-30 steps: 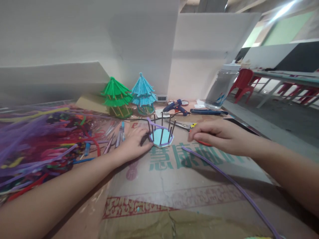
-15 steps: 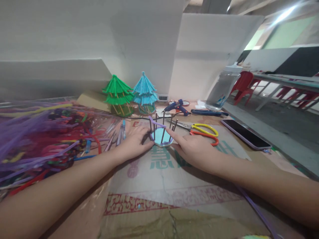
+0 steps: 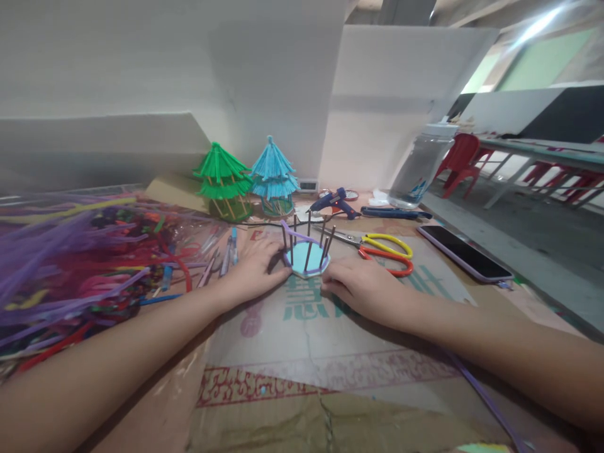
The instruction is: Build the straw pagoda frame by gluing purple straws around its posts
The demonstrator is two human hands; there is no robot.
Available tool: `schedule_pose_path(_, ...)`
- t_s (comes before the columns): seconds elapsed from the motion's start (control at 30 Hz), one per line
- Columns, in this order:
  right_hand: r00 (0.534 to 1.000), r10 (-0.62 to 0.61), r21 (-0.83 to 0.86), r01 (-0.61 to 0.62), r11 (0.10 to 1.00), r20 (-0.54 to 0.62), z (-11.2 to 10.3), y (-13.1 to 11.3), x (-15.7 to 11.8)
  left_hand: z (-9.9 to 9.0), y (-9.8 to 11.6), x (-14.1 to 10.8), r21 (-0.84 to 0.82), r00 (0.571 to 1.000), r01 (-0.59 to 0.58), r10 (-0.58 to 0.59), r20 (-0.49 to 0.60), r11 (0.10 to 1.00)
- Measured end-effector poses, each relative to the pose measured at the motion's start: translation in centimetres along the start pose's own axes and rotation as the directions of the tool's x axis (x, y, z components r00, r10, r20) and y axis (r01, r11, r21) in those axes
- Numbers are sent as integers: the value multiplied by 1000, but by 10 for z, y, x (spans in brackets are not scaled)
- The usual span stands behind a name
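A round light-blue base [image 3: 302, 256] with several upright brown sticks [image 3: 307, 255] lies on the cardboard [image 3: 302, 352]. A purple pipe cleaner [image 3: 299, 233] runs among the sticks, and purple edging goes round the rim. My left hand [image 3: 257, 267] rests at the left side of the base, thumb and fingers apart, touching its edge. At the right edge, my right hand [image 3: 361, 286] has its fingers curled together; whatever may be between the fingertips is hidden. A long purple strip [image 3: 486, 396] comes out from under my right forearm.
Behind stand a green pavilion [image 3: 223, 179] and a blue one [image 3: 272, 176]. Scissors [image 3: 387, 251], a glue gun [image 3: 335, 201], a cutter [image 3: 396, 213], a bottle [image 3: 419, 167] and a phone [image 3: 465, 253] lie or stand to the right. Piled pipe cleaners [image 3: 85, 258] fill the left.
My right index finger has drawn back from the sticks and curled in with the other fingers. My left hand has stayed at the base.
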State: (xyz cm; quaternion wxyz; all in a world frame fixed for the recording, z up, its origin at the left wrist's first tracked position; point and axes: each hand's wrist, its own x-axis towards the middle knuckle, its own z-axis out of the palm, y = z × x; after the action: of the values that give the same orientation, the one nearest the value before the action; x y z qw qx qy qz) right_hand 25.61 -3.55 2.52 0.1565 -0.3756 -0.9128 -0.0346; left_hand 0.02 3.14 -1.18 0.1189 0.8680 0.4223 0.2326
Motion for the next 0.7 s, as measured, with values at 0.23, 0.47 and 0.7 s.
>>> schedule_pose_path(0.23, 944, -241, 6, 249, 968, -224, 4, -2, -7, 0, 0, 0, 6, 1000, -2, 2, -6, 1000)
schedule_pose_path(0.47, 862, -366, 105, 424, 899, -352, -26, -5, -16, 0, 0, 0, 13, 1000, -1, 1, 7, 1000)
schedule_pose_path(0.7, 940, -134, 299, 232, 926, -313, -42, 8, -19, 1, -2, 0, 26, 1000, -3, 2, 12, 1000)
